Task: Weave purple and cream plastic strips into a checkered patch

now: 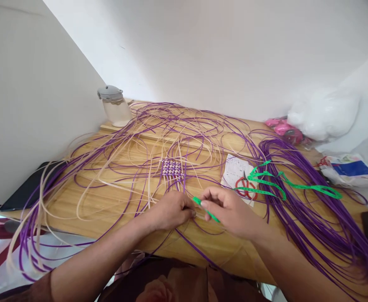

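Observation:
My left hand (173, 211) is closed, pinching thin strands near the front of the wooden table (108, 205). My right hand (229, 209) is closed on a slim green tool (205, 208) whose tip points at the left hand's fingers. Just beyond both hands lies a small woven patch (172, 169) of purple and cream strips. Long purple strands (184, 121) and cream strands (86, 167) fan out from it over the table.
Red-handled scissors (246, 186) lie on a paper sheet (236, 170) right of the patch, beside a green tape measure (284, 182). A purple strand bundle (309, 197) fills the right side. A jar (114, 106) stands back left. Plastic bags (324, 113), a packet (349, 168).

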{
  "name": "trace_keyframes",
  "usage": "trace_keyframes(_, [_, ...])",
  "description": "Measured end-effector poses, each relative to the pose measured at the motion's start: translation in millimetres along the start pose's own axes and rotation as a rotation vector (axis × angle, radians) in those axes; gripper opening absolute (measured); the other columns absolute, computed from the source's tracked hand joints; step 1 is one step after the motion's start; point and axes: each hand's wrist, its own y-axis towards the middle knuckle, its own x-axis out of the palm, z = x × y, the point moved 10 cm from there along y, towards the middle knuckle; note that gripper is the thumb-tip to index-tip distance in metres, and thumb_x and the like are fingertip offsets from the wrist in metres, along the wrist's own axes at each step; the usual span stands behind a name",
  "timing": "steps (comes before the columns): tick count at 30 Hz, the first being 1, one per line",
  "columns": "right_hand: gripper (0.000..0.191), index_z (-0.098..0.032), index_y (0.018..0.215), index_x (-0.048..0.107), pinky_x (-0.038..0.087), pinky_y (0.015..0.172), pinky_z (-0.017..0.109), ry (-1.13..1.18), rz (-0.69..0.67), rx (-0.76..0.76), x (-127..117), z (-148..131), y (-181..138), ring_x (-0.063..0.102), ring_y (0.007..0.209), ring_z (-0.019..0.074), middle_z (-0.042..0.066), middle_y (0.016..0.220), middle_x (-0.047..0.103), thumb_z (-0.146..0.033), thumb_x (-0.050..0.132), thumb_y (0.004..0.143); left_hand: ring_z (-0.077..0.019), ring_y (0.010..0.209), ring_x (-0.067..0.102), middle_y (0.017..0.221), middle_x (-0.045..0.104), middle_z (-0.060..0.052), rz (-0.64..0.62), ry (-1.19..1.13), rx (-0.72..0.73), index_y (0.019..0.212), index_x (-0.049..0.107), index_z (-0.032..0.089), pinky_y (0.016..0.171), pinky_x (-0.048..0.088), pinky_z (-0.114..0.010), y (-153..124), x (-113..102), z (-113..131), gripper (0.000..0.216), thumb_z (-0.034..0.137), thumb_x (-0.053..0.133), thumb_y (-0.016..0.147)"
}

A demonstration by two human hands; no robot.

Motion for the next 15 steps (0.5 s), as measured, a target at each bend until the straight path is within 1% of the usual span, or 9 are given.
trace_keyframes(1, [0.01, -0.018, 0.087, 0.057, 0.042, 0.06, 0.02, 0.045, -0.023, 0.049, 5.2, 8.0, -14.6, 0.059, 0.064, 0.0103, -0.002, 0.072, 0.061, -0.024, 0.048, 0.088, -0.0106, 0.056, 0.048, 0.059, 0.062, 0.001, -0.005, 0.017, -0.007, 0.071, 0.073, 0.017, 0.053, 0.031, -0.021, 0.5, -0.1, 0.6, 0.022, 0.022, 0.052, 0.077])
trace_keyframes(3, [0.009, -0.019, 0.087, 0.055, 0.043, 0.062, 0.021, 0.078, -0.022, 0.111, 12.9, 23.4, -37.9, 0.06, 0.066, 0.011, -0.003, 0.071, 0.06, -0.024, 0.047, 0.089, -0.0109, 0.057, 0.05, 0.059, 0.063, 0.001, -0.026, 0.037, -0.017, 0.072, 0.074, 0.018, 0.053, 0.03, -0.02, 1.5, 2.0, 1.4, 0.023, 0.023, 0.052, 0.078])
trace_keyframes(6, [0.011, -0.02, 0.085, 0.054, 0.041, 0.063, 0.023, -0.037, 0.065, 0.098, 12.9, 35.4, -55.2, 0.057, 0.066, 0.0116, -0.004, 0.066, 0.058, -0.025, 0.045, 0.091, -0.0109, 0.059, 0.052, 0.062, 0.065, 0.001, -0.048, 0.049, -0.018, 0.073, 0.074, 0.018, 0.055, 0.031, -0.02, 2.6, 5.9, 3.5, 0.024, 0.025, 0.052, 0.079])
trace_keyframes(8, [0.011, -0.02, 0.083, 0.054, 0.039, 0.061, 0.023, -0.128, 0.143, 0.058, 7.1, 35.2, -57.0, 0.055, 0.065, 0.0116, -0.004, 0.067, 0.058, -0.024, 0.046, 0.09, -0.0103, 0.058, 0.051, 0.061, 0.064, 0.001, -0.057, 0.042, -0.017, 0.074, 0.074, 0.017, 0.055, 0.032, -0.02, 3.0, 8.2, 5.3, 0.025, 0.026, 0.052, 0.079])
trace_keyframes(10, [0.01, -0.02, 0.081, 0.056, 0.038, 0.061, 0.023, -0.15, 0.194, 0.033, 2.2, 33.8, -53.8, 0.054, 0.066, 0.0117, -0.003, 0.07, 0.06, -0.024, 0.049, 0.088, -0.0093, 0.056, 0.048, 0.059, 0.06, 0.002, -0.07, 0.017, -0.017, 0.075, 0.074, 0.016, 0.054, 0.031, -0.02, 3.1, 11.0, 6.5, 0.026, 0.026, 0.051, 0.08])
trace_keyframes(13, [0.012, -0.02, 0.079, 0.058, 0.04, 0.062, 0.023, -0.126, 0.231, 0.055, -0.5, 37.2, -45.2, 0.057, 0.068, 0.0122, -0.002, 0.072, 0.064, -0.025, 0.051, 0.086, -0.0086, 0.055, 0.043, 0.057, 0.056, 0.003, -0.084, -0.047, -0.019, 0.077, 0.073, 0.014, 0.052, 0.03, -0.02, 2.6, 15.1, 5.9, 0.027, 0.028, 0.05, 0.081])
trace_keyframes(15, [0.014, -0.019, 0.077, 0.059, 0.04, 0.061, 0.023, -0.125, 0.257, 0.081, -0.9, 41.2, -40.5, 0.058, 0.067, 0.0128, -0.002, 0.072, 0.065, -0.027, 0.052, 0.086, -0.0088, 0.056, 0.043, 0.058, 0.055, 0.002, -0.087, -0.096, -0.029, 0.079, 0.073, 0.013, 0.052, 0.03, -0.02, 1.6, 17.1, 3.5, 0.028, 0.029, 0.05, 0.082])
